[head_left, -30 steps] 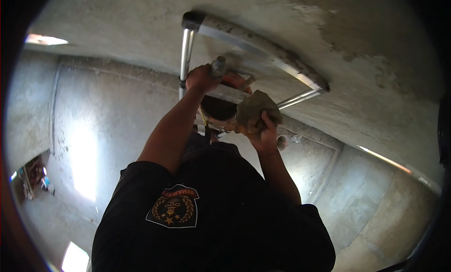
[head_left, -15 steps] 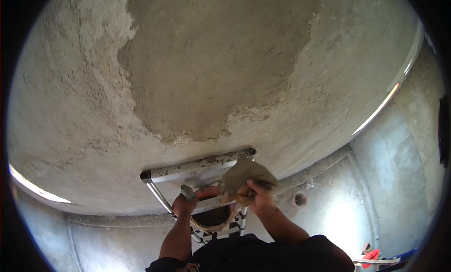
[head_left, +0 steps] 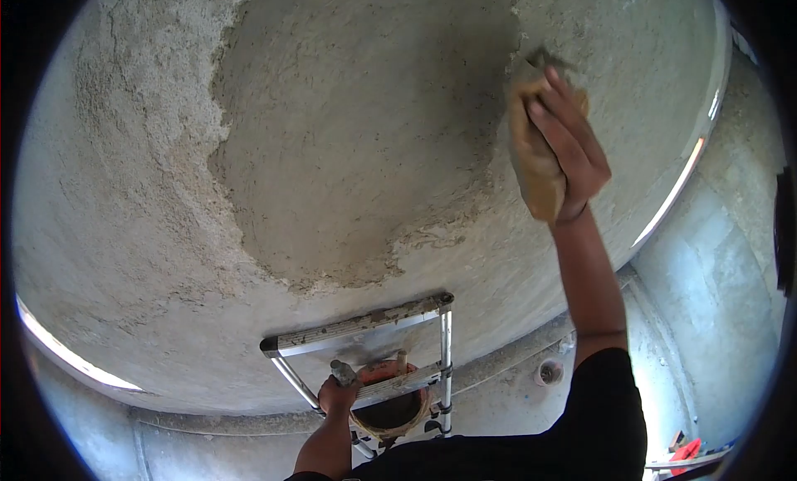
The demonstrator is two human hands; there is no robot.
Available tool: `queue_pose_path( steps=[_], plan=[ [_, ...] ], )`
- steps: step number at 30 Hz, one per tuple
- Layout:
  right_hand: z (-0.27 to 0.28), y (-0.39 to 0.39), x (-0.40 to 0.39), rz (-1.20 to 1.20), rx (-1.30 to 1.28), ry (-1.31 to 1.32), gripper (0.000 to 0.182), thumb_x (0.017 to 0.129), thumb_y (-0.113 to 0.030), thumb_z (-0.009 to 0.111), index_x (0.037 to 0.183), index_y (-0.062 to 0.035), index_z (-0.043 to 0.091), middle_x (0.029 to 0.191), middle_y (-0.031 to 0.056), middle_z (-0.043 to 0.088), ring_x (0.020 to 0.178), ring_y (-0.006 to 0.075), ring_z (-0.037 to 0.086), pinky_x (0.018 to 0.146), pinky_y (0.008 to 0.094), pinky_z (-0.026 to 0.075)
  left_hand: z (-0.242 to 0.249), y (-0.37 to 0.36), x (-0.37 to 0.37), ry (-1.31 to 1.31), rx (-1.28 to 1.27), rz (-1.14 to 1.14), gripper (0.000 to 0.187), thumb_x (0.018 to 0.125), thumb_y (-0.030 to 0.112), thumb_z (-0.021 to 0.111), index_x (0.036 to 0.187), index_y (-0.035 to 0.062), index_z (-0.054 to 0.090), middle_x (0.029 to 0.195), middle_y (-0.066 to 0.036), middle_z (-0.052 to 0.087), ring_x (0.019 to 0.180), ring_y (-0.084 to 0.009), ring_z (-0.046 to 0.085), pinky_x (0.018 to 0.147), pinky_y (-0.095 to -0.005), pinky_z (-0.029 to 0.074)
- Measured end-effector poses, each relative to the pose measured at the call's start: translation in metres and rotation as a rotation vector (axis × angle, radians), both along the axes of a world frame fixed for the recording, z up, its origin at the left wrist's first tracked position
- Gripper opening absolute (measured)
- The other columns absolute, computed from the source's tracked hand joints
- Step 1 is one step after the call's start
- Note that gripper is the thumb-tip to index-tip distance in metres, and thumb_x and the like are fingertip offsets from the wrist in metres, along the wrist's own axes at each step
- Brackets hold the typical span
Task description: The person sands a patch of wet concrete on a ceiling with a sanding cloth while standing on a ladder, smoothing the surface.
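The right hand presses a sponge flat against the ceiling plaster, fingers spread. The left hand grips the ladder rung. Keep pressure even; overlap passes across the damp patch.

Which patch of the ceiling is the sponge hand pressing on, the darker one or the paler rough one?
The right hand presses the sponge at the right edge of the darker, smoother patch; the paler rough plaster lies far left.
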State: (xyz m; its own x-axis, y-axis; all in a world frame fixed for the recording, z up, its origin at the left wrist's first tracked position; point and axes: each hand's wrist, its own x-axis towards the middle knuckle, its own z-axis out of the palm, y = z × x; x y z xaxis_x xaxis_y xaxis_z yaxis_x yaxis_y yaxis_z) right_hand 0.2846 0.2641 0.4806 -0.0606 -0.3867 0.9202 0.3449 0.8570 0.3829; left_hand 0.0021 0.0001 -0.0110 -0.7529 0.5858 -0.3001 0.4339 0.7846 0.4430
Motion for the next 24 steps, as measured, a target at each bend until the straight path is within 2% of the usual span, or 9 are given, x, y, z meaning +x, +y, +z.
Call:
queue_pose_path(
  steps=[2,5,9,15,17,18,20,22,24],
  plan=[
    [0.026,0.008,-0.005,-0.135,0.182,-0.148,0.024,0.089,-0.011,0.071,0.111,-0.0053,0.075,0.123,0.0120,0.073,0.124,0.0318,0.066,0.105,0.0462,0.053,-0.007,-0.001,-0.001,0.011,0.004,0.000,0.067,0.062,0.061,0.084,0.104,0.0096,0.074,0.104,-0.015,0.076,0.102,-0.0341,0.072,0.090,-0.0460,0.057],
    [0.032,0.011,-0.020,-0.244,0.148,-0.301,0.023,0.088,-0.011,0.068,0.110,-0.0073,0.076,0.124,0.0086,0.073,0.126,0.0285,0.065,0.106,0.0469,0.051,-0.006,0.000,0.000,0.029,-0.005,-0.002,0.066,0.062,0.060,0.084,0.103,0.0094,0.074,0.104,-0.015,0.076,0.102,-0.0340,0.072,0.090,-0.0460,0.057],
    [0.014,0.017,-0.020,-0.265,0.139,-0.315,0.022,0.088,-0.011,0.068,0.109,-0.0080,0.076,0.124,0.0080,0.073,0.128,0.0275,0.063,0.106,0.0470,0.051,-0.007,0.001,-0.001,0.026,-0.030,0.010,0.065,0.064,0.060,0.083,0.104,0.0092,0.074,0.104,-0.016,0.076,0.101,-0.0339,0.072,0.089,-0.0463,0.057],
    [-0.028,0.006,0.005,-0.291,0.044,-0.515,0.021,0.089,-0.012,0.068,0.108,-0.0083,0.075,0.124,0.0088,0.073,0.127,0.0274,0.064,0.105,0.0461,0.051,-0.003,0.000,0.001,0.027,0.002,0.006,0.065,0.065,0.062,0.081,0.104,0.0102,0.074,0.104,-0.016,0.076,0.101,-0.0344,0.072,0.088,-0.0466,0.057],
    [-0.031,0.003,0.013,-0.232,0.057,-0.554,0.020,0.090,-0.011,0.068,0.108,-0.0086,0.076,0.123,0.0088,0.073,0.125,0.0279,0.065,0.104,0.0449,0.052,-0.001,-0.001,0.000,0.025,0.010,0.006,0.066,0.065,0.063,0.081,0.104,0.0103,0.074,0.103,-0.016,0.076,0.101,-0.0347,0.072,0.088,-0.0467,0.057],
    [-0.022,0.004,0.014,-0.234,0.064,-0.555,0.020,0.090,-0.011,0.068,0.108,-0.0086,0.076,0.123,0.0088,0.073,0.125,0.0279,0.065,0.104,0.0449,0.052,-0.001,0.001,0.001,0.022,0.022,0.009,0.066,0.065,0.063,0.082,0.104,0.0105,0.074,0.103,-0.016,0.076,0.101,-0.0351,0.072,0.088,-0.0468,0.057],
    [0.007,0.004,0.020,-0.231,0.107,-0.334,0.023,0.092,-0.012,0.067,0.112,-0.0057,0.075,0.123,0.0114,0.073,0.126,0.0320,0.064,0.108,0.0456,0.050,-0.008,0.001,-0.002,0.004,0.045,0.008,0.066,0.065,0.063,0.082,0.104,0.0103,0.074,0.104,-0.016,0.075,0.101,-0.0354,0.072,0.088,-0.0471,0.057],
    [0.039,0.002,0.004,-0.169,0.105,-0.279,0.024,0.092,-0.012,0.068,0.114,-0.0058,0.075,0.123,0.0114,0.073,0.127,0.0315,0.063,0.109,0.0453,0.050,-0.007,-0.001,0.000,0.025,0.033,0.000,0.067,0.064,0.062,0.082,0.105,0.0100,0.074,0.105,-0.017,0.075,0.101,-0.0359,0.072,0.089,-0.0475,0.057],
    [0.047,0.006,-0.016,-0.103,0.102,-0.210,0.026,0.091,-0.012,0.069,0.116,-0.0058,0.075,0.124,0.0114,0.073,0.128,0.0310,0.063,0.109,0.0450,0.049,-0.003,-0.001,0.003,0.037,0.013,-0.003,0.066,0.064,0.062,0.083,0.105,0.0099,0.074,0.105,-0.017,0.075,0.101,-0.0358,0.072,0.089,-0.0475,0.057]
  ],
)
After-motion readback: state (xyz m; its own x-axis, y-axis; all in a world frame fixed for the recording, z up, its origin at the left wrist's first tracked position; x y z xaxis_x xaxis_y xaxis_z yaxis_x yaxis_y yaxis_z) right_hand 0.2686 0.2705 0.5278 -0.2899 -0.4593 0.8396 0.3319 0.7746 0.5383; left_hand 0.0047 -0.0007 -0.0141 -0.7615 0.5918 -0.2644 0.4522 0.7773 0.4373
